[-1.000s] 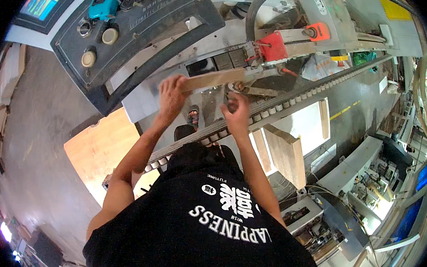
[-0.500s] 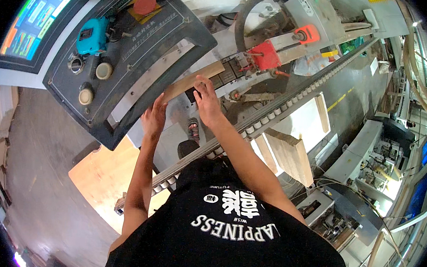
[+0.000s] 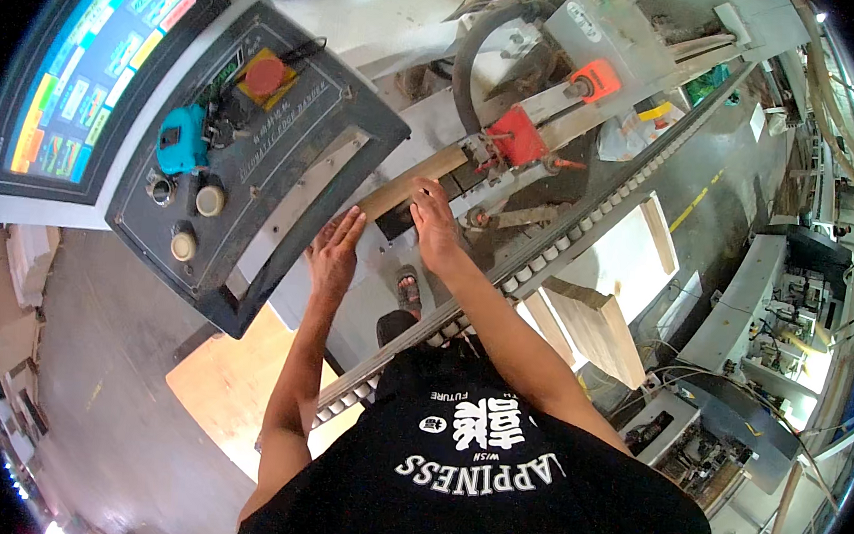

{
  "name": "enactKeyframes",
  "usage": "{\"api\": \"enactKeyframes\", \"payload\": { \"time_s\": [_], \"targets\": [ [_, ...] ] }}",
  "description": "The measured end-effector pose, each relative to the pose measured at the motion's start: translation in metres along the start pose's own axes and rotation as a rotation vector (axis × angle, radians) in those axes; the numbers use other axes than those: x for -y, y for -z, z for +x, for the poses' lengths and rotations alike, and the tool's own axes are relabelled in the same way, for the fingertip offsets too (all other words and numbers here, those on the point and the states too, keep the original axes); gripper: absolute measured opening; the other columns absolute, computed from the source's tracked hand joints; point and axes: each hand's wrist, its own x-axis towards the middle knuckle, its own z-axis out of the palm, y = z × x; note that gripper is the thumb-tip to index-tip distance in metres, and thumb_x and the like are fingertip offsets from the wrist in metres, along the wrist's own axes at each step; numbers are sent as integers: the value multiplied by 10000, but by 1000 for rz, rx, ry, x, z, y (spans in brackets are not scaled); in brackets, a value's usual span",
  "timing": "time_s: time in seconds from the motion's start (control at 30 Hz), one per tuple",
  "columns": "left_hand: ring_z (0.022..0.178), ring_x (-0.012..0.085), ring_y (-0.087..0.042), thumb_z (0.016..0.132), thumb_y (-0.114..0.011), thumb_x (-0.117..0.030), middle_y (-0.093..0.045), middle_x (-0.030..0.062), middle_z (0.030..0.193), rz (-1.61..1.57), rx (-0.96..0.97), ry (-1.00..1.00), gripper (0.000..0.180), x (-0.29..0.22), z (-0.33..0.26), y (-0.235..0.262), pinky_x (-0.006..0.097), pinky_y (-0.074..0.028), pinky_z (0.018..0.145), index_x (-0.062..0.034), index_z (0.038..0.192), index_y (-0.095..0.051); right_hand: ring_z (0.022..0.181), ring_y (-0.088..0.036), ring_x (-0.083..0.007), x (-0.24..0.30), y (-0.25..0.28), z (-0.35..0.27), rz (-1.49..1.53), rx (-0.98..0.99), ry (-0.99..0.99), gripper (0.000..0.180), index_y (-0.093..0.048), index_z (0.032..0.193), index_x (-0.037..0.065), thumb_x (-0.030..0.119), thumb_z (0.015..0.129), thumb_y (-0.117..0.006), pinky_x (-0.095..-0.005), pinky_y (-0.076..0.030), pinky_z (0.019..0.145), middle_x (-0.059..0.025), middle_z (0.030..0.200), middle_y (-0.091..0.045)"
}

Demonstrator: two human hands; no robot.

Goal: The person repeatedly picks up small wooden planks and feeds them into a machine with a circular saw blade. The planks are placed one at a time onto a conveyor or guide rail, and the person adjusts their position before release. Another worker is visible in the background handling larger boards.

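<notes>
The left hand point(image 3: 336, 245), fingers nearly straight, and right hand point(image 3: 434, 222), fingers bent, touch a wooden strip point(image 3: 398, 192); whether either grips it is unclear. It lies beside a black control panel point(image 3: 303, 122), near a red block point(image 3: 517, 137).

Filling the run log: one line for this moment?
left hand: at wooden strip | right hand: at same strip | strip: near control panel

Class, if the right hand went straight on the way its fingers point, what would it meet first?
Probably the wooden strip: the right hand appears right at its near side, though whether they actually touch is unclear from this view.
</notes>
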Motion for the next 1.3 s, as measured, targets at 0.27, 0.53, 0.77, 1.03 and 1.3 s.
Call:
{"api": "enactKeyframes", "payload": {
  "time_s": [0.27, 0.53, 0.77, 1.03, 1.3],
  "targets": [
    [1166, 229, -579, 935, -650, -55, -646, -93, 1536, -38, -56, -72, 532, -23, 22, -25, 463, -308, 1095, -269, 1418, -713, 1536, -410, -173, 11, 29, 21, -41, -93, 54, 588, -472, 1552, 141, 370, 1055, -689, -438, -140, 1336, 8, 1474, -564],
    [1205, 231, -580, 955, -627, -52, -629, -50, 1560, -49, -3, -130, 527, -68, 71, -33, 504, -260, 1181, -240, 1444, -688, 1413, -522, -200, 16, 82, 50, -501, -60, 205, 535, -640, 1349, 109, 499, 999, -749, -403, -375, 1227, -80, 1422, -599],
    [1253, 322, -593, 1052, -601, -170, -668, 4, 1493, -68, -26, -147, 425, -109, 104, -69, 624, -231, 1213, -210, 1472, -653, 1122, -680, -258, 23, 107, -102, -861, 23, 189, 360, -686, 1218, 73, 397, 1062, -694, -434, -561, 976, -101, 1172, -696],
    [1227, 224, -602, 1001, -717, -313, -788, -66, 1177, 6, -169, -131, 202, -101, 124, -87, 552, -265, 1164, -259, 1176, -803, 1077, -725, -359, 26, 239, -280, -1330, -399, 266, 364, -646, 1281, 84, 163, 939, -741, -441, -594, 924, -151, 1275, -671],
    [1127, 223, -626, 1018, -706, -289, -748, -42, 1075, -1, -126, -199, 114, -98, 31, -52, 502, -329, 1104, -243, 1071, -795, 1118, -714, -425, 0, 329, -304, -1596, -780, -286, 649, -491, 1493, 105, 213, 912, -759, -533, -602, 947, -180, 1496, -580]
  ]
}}
